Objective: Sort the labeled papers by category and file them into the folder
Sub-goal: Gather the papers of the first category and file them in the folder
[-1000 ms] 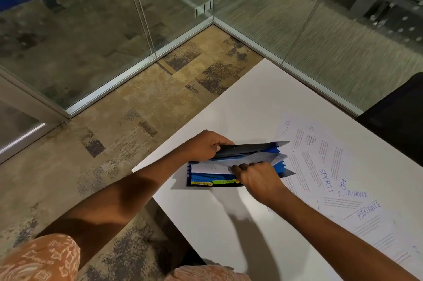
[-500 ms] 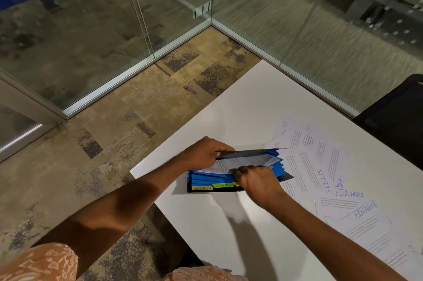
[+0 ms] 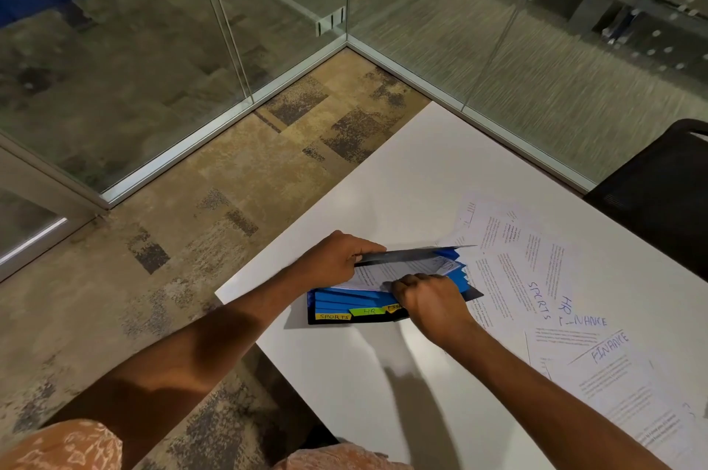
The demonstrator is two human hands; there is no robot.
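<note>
A blue expanding folder [image 3: 337,303] with a dark cover lies near the table's left corner, its tabs reading SPORTS and HR. My left hand [image 3: 337,259] grips the raised dark flap [image 3: 406,256] and holds it up. My right hand [image 3: 425,299] pinches a printed sheet [image 3: 398,270] that sits partly inside a folder pocket. Loose labeled papers [image 3: 536,278] marked SPORTS, HR and FINANCE are spread to the right of the folder.
The white table [image 3: 383,186] stands in a corner of glass walls [image 3: 268,29]. A black chair [image 3: 659,182] is at the far right edge. Patterned carpet [image 3: 214,178] lies to the left of the table.
The sheet has gone deeper into the folder under my right hand. My left hand still holds the flap up. The view has shifted slightly.
</note>
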